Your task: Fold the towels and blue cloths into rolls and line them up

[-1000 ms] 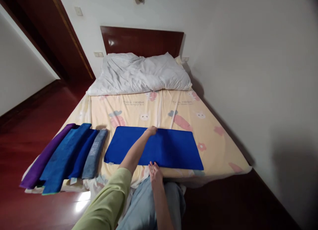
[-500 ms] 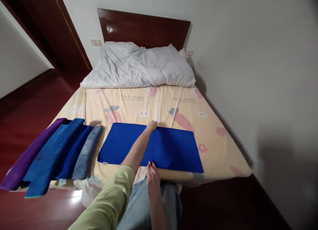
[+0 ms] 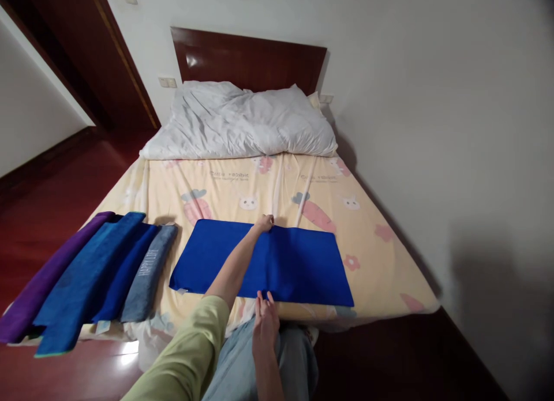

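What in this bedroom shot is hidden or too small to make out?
All in the head view:
- Blue towel: its middle is covered by the left forearm; whether the left hand pinches its far edge is too small to tell.
- Right hand: seen from the back, so its grip on the near edge is hidden.
- Grey towel: its lettering is too small to read.
- Purple towel: cut off by the left edge.

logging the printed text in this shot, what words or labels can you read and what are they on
"HAPPY LIFE", faint: on the grey folded towel.
"little rabbit", blurred and uncertain: printed twice on the yellow bedsheet.
Small tag at the blue towel corner: too small to read.
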A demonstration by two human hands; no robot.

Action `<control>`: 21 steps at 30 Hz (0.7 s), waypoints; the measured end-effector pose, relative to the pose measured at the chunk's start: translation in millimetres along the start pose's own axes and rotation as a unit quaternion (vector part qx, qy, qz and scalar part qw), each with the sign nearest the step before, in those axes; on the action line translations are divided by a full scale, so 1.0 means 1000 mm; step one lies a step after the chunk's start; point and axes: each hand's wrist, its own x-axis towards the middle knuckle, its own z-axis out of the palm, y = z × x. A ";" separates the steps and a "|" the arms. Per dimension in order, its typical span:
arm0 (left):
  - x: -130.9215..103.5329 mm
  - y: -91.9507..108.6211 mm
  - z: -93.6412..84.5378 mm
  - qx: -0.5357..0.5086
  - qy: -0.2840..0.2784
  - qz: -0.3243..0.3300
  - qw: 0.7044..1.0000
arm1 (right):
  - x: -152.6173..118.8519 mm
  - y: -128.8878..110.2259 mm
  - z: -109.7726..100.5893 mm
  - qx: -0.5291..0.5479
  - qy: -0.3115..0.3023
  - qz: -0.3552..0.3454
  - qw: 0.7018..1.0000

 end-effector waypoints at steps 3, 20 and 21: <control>0.002 -0.001 -0.003 -0.019 0.029 0.016 0.999 | -0.003 0.001 0.003 0.060 0.151 0.043 0.986; -0.104 0.064 -0.140 -0.203 0.132 0.133 0.961 | -0.028 -0.176 -0.037 -0.200 0.374 -0.185 0.886; -0.116 0.067 -0.157 -0.212 0.139 0.144 0.957 | -0.027 -0.199 -0.042 -0.195 0.371 -0.216 0.882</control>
